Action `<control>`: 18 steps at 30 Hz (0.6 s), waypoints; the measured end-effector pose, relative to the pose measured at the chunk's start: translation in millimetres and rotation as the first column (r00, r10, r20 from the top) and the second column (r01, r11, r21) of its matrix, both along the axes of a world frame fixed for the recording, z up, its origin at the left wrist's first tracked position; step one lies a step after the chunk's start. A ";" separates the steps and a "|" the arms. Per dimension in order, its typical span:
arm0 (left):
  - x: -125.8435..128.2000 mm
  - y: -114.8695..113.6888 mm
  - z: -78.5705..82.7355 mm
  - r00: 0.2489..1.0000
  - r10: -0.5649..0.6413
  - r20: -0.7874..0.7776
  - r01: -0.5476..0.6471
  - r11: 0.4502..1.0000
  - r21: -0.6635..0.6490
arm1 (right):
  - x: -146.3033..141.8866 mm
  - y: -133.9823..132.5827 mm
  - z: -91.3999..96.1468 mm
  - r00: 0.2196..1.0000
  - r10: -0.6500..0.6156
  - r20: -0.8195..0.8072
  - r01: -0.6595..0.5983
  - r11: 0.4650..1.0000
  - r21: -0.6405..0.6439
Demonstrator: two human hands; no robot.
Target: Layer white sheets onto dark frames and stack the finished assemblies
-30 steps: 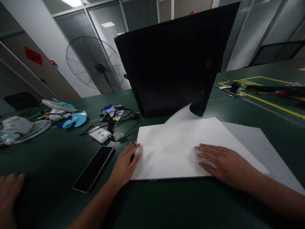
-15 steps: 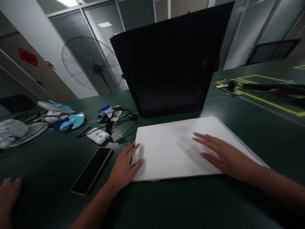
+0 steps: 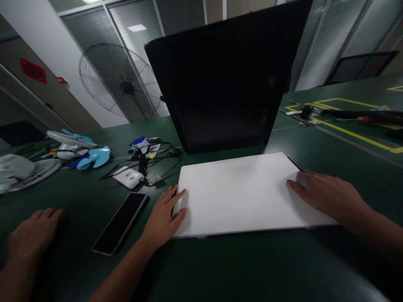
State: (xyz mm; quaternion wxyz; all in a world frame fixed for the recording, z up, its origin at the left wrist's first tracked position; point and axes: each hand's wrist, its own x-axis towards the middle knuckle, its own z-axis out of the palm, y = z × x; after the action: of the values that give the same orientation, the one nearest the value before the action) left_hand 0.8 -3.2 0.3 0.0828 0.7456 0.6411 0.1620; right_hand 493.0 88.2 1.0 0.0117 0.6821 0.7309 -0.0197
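A flat white rectangular panel [image 3: 233,197] lies on the green table, its thin dark edge showing along the sides. At its left edge is my left hand [image 3: 163,216], thumb and forefinger resting on the white face and the other fingers over the side. My right hand [image 3: 327,193] holds the right edge, with the thumb on top and the fingers along the outer side; their tips are partly hidden. A phone [image 3: 119,224] with a dark screen lies left of my left hand.
Behind the panel stands a large black screen [image 3: 226,84]. Cables and a white device [image 3: 128,177] lie at the left, near light-blue fan blades [image 3: 98,157]. Another person's hand [image 3: 34,235] rests on the table at the lower left. Yellow tape [image 3: 355,133] marks the right side.
My right hand has moved right, from above the panel to its right edge. The pale strip along that edge no longer shows. The other person's hand has come further into view.
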 end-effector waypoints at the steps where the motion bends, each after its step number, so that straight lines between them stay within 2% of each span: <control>1: -0.2 0.1 -0.6 1.000 0.000 -0.002 0.000 1.000 0.001 | -1.4 -0.9 -0.9 1.000 0.003 0.002 -0.003 1.000 0.003; 4: -0.6 -0.1 -1.4 1.000 0.000 -0.009 0.000 1.000 0.005 | -5.3 -1.6 -4.1 0.999 0.039 0.014 -0.040 0.997 0.060; 6: -0.2 -0.7 -0.9 1.000 -0.007 -0.005 0.007 1.000 0.006 | -10.7 -3.7 -4.6 0.980 0.198 -0.008 -0.196 0.972 0.131; 7: 0.2 -1.0 -0.4 1.000 -0.012 -0.005 0.012 1.000 0.005 | -14.6 -6.1 -4.1 0.943 0.331 -0.029 -0.323 0.935 0.149; 9: 1.1 -1.6 0.6 1.000 -0.022 -0.012 0.022 1.000 -0.001 | -24.2 -13.6 -1.8 0.799 0.594 -0.096 -0.579 0.802 0.143; 11: 1.8 -1.9 1.3 0.999 -0.027 -0.026 0.027 1.000 -0.006 | -34.2 -22.6 1.3 0.663 0.728 -0.176 -0.720 0.684 0.116; 12: 2.0 -1.9 1.5 0.999 -0.029 -0.033 0.029 1.000 -0.007 | -38.7 -26.5 3.0 0.627 0.751 -0.208 -0.748 0.655 0.109; 15: 1.8 -1.5 1.4 0.999 -0.033 -0.043 0.032 0.999 -0.006 | -48.5 -33.3 8.8 0.574 0.783 -0.240 -0.780 0.612 0.133; 16: 1.6 -1.3 1.3 0.998 -0.034 -0.044 0.034 0.999 -0.005 | -50.6 -34.2 11.1 0.558 0.799 -0.225 -0.787 0.596 0.162; 18: 1.1 -0.9 1.2 0.998 -0.037 -0.044 0.036 0.999 -0.008 | -54.1 -35.9 15.8 0.504 0.851 -0.150 -0.812 0.526 0.254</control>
State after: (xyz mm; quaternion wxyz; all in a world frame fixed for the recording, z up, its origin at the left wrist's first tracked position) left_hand 1.9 -4.1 1.6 0.0742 0.7603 0.6297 0.1414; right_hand 439.0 52.3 16.8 -0.1259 0.2360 0.9625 -0.0444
